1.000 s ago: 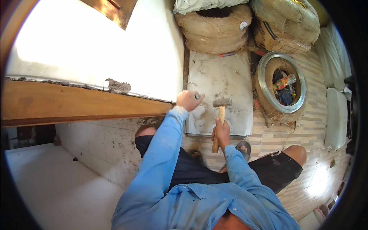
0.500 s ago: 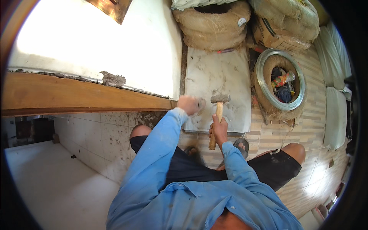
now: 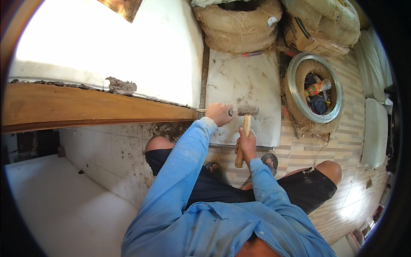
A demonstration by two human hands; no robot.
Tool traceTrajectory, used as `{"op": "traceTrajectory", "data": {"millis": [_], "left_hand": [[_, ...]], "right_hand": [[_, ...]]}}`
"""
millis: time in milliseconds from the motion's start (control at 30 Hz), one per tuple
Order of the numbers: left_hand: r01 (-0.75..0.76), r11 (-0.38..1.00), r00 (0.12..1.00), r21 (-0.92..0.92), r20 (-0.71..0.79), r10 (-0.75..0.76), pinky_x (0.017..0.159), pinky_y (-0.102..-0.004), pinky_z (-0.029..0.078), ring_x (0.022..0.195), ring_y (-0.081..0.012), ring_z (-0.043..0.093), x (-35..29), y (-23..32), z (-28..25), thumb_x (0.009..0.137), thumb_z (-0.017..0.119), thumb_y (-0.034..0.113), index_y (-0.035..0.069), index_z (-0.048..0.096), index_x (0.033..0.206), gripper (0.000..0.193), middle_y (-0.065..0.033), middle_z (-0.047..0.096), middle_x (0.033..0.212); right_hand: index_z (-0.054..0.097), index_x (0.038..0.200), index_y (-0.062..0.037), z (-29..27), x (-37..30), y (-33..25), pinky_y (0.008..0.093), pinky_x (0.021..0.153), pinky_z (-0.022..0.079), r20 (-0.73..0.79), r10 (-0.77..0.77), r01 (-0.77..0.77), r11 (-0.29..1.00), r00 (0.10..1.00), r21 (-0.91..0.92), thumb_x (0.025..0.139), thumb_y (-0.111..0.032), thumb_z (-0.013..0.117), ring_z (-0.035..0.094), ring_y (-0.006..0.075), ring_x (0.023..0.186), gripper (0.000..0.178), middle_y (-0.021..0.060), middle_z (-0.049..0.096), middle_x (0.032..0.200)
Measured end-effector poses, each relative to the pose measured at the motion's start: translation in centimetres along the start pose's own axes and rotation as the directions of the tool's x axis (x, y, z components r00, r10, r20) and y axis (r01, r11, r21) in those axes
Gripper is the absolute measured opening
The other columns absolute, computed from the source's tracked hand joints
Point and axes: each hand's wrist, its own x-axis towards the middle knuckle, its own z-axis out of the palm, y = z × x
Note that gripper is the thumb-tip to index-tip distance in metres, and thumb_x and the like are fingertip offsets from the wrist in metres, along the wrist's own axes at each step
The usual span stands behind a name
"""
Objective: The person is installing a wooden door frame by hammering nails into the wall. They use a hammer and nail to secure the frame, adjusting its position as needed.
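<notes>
One chisel (image 3: 201,111) in left hand (image 3: 219,114), fingers curled tight round it, tip toward end of wooden beam (image 3: 98,105); contact there cannot be told. Hammer (image 3: 247,124) in right hand (image 3: 246,145), fingers wrapped round handle, head just beside chisel's butt; touching or apart, cannot tell. Both tools above pale sheet (image 3: 244,81) with dirt on it. Right of sheet, wire coil (image 3: 291,88) on burlap-wrapped ring (image 3: 315,127).
</notes>
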Motion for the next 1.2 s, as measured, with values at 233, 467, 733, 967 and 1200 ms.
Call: {"op": "traceTrajectory", "data": {"millis": [233, 467, 733, 967, 1200], "left_hand": [[0.034, 0.999, 0.999, 0.036, -0.042, -0.033, 0.067, -0.0472, 0.055, 0.069, -0.0354, 0.07, 0.0, -1.9, 0.7, 0.09, 0.066, 0.049, 0.01, 0.071, 0.079, 0.041, -0.0135, 0.071, 0.071], [0.013, 1.0, 0.992, 0.015, -0.126, -0.011, 0.067, -0.0473, 0.054, 0.07, -0.0351, 0.069, 0.4, -2.5, 1.3, 0.092, 0.066, 0.051, 0.01, 0.07, 0.078, 0.043, -0.0125, 0.07, 0.07], [0.069, 0.995, 0.996, 0.07, -0.067, -0.064, 0.068, -0.0477, 0.054, 0.07, -0.0358, 0.069, 0.9, -2.3, 1.1, 0.092, 0.065, 0.053, 0.009, 0.071, 0.075, 0.048, -0.0139, 0.07, 0.07], [0.085, 0.996, 0.994, 0.037, -0.071, -0.082, 0.068, -0.0479, 0.054, 0.07, -0.0368, 0.069, 1.6, -2.9, 1.6, 0.091, 0.066, 0.052, 0.01, 0.073, 0.076, 0.046, -0.015, 0.07, 0.07], [0.039, 0.993, 0.996, 0.108, -0.081, -0.03, 0.069, -0.0479, 0.054, 0.075, -0.0361, 0.07, 1.3, -3.8, 2.1, 0.09, 0.067, 0.05, 0.009, 0.072, 0.081, 0.042, -0.0145, 0.072, 0.075]], "right_hand": [[0.053, 0.107, -0.0041, 0.3, -0.4, -0.2, 0.0353, 0.036, 0.045, 0.006, 0.0, 0.0, 1.0, 1.0, 0.018, 0.102, -0.041, 0.06, 0.052, 0.0162, 0.045, 0.038, 0.0046, 0.052, 0.065], [0.053, 0.105, -0.0024, 0.5, -0.9, -0.5, 0.0361, 0.036, 0.045, 0.019, 0.014, -0.014, 1.0, 1.0, 0.019, 0.101, -0.04, 0.063, 0.053, 0.0172, 0.044, 0.039, 0.005, 0.052, 0.065], [0.05, 0.103, -0.0059, 0.5, -1.8, -2.3, 0.0363, 0.038, 0.046, 0.051, 0.057, -0.065, 0.982, 0.997, 0.18, 0.105, -0.051, 0.05, 0.054, 0.0171, 0.046, 0.046, 0.006, 0.053, 0.068], [0.046, 0.103, -0.0111, -0.1, -2.6, -5.2, 0.0369, 0.039, 0.047, -0.204, -0.201, 0.286, 0.675, 0.958, 0.68, 0.107, -0.055, 0.042, 0.054, 0.0185, 0.047, 0.044, 0.0078, 0.054, 0.071], [0.047, 0.106, -0.0106, 2.5, -3.0, -3.9, 0.0376, 0.041, 0.047, 0.227, 0.105, -0.161, 0.957, 0.968, 0.241, 0.106, -0.058, 0.04, 0.052, 0.0181, 0.048, 0.048, 0.0063, 0.053, 0.073]]}}
